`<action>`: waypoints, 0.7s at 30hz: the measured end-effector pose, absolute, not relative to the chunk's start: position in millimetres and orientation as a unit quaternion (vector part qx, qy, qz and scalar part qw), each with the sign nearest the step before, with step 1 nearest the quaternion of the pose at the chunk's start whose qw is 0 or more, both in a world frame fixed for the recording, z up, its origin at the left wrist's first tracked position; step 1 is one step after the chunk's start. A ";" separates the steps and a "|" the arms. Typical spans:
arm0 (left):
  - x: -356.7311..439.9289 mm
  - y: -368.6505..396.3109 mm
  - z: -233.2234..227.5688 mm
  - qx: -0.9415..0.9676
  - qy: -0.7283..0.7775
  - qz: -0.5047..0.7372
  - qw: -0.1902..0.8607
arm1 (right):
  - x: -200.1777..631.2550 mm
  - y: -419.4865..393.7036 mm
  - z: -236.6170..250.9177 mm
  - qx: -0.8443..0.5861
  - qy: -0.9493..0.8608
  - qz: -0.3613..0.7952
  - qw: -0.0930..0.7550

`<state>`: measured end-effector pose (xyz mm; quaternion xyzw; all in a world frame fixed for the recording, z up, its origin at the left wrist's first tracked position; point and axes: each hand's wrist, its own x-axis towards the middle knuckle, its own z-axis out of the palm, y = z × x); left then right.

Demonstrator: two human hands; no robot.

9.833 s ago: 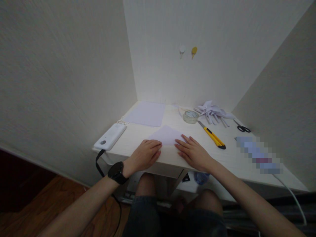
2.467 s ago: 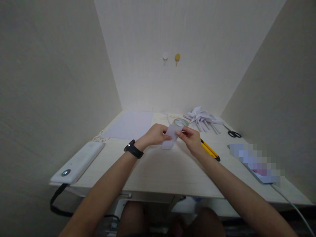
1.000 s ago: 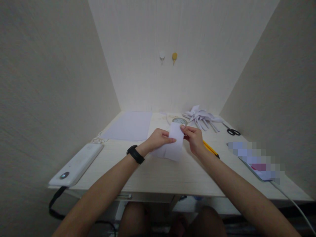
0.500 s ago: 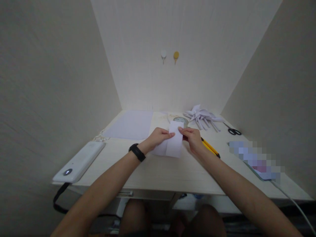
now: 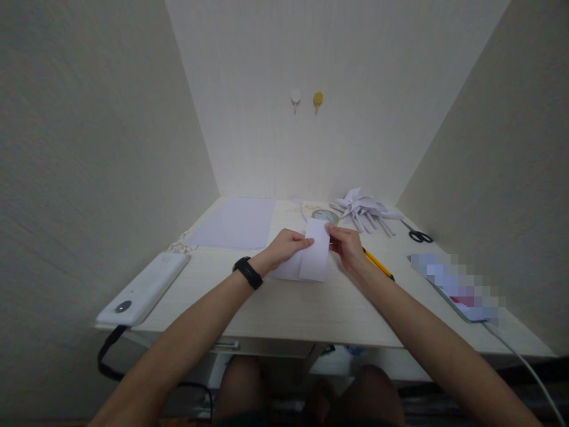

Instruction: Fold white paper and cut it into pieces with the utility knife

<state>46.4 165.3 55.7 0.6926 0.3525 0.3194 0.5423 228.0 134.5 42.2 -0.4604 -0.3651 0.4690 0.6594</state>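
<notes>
Fingers of the left hand (image 5: 287,246) and right hand (image 5: 347,248) are both pinched shut on one folded paper (image 5: 311,260), held just above the counter (image 5: 284,308); nearby sit one flat sheet (image 5: 233,222), one tape roll (image 5: 324,215), one yellow knife (image 5: 377,264), one pair of scissors (image 5: 420,237).

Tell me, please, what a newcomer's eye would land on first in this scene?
First, the two hands at the middle of the desk: the left hand and right hand together pinch a folded white paper held just above it. Next, the pile of folded paper pieces at the back right, and the yellow utility knife beside the right wrist.
</notes>
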 end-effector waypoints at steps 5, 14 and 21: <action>47.1 170.6 51.6 0.698 0.366 0.344 0.510 | 226.9 132.9 40.3 -0.467 -0.395 0.474 0.633; 47.1 175.9 46.0 0.725 0.379 0.358 0.450 | 227.1 134.4 34.6 -0.492 -0.436 0.465 0.592; 46.3 179.1 45.4 0.784 0.373 0.377 0.324 | 224.9 131.6 38.0 -0.495 -0.429 0.504 0.562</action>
